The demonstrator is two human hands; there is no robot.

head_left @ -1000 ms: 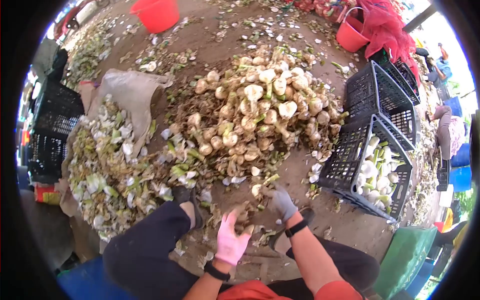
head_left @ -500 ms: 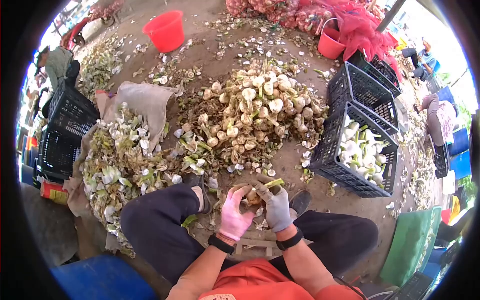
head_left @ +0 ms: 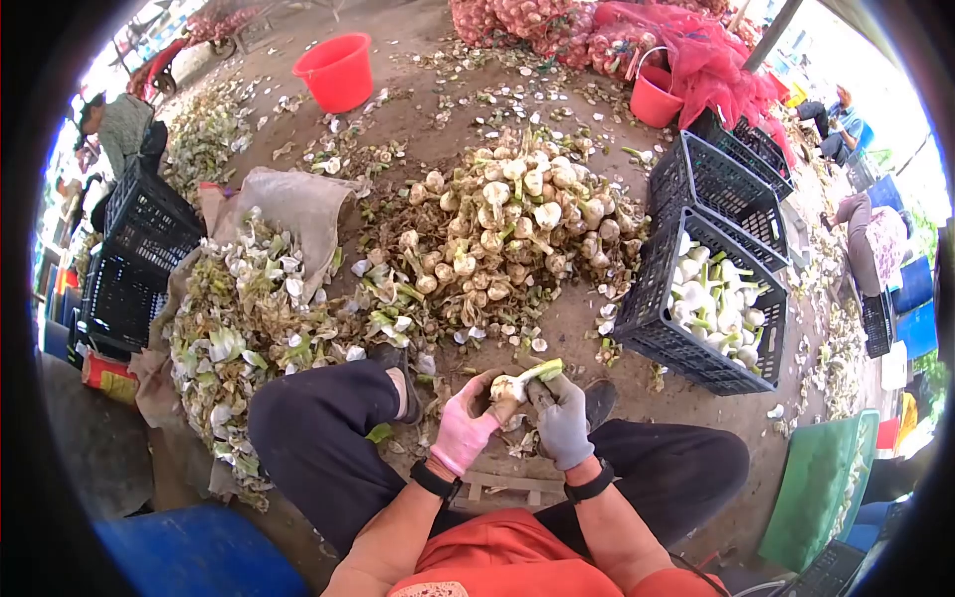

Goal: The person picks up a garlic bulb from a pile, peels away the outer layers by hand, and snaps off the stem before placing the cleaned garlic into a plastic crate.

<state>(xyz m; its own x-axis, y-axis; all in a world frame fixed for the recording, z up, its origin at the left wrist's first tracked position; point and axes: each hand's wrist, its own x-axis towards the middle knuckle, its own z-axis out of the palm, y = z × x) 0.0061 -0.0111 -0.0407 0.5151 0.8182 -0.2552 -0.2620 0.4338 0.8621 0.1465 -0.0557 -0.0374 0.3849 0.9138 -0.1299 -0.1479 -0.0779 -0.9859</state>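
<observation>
My left hand (head_left: 465,430), in a pink-stained glove, is closed around a garlic bulb (head_left: 505,389) with roundish pale skin. Its cut green stem (head_left: 544,370) points up and to the right. My right hand (head_left: 563,426), in a grey glove with dirty fingertips, is closed at the stem side; whether a small tool is also in it is hidden. Beyond both hands lies a heap of untrimmed garlic (head_left: 507,219) on the ground. To the right, a black crate (head_left: 652,333) holds cleaned white garlic (head_left: 718,303) with short green stems.
Peelings and leaves (head_left: 234,343) pile up at left beside a sack cloth (head_left: 288,214). Black crates (head_left: 149,219) stand at far left, and another crate (head_left: 721,189) is behind the filled one. Red buckets (head_left: 336,75) and red net bags (head_left: 696,60) are farther back. Other people sit at both sides.
The garlic bulb has turned and shows more clearly, its stem now lying toward the upper right. My right hand has shifted slightly right and down, away from the bulb's body.
</observation>
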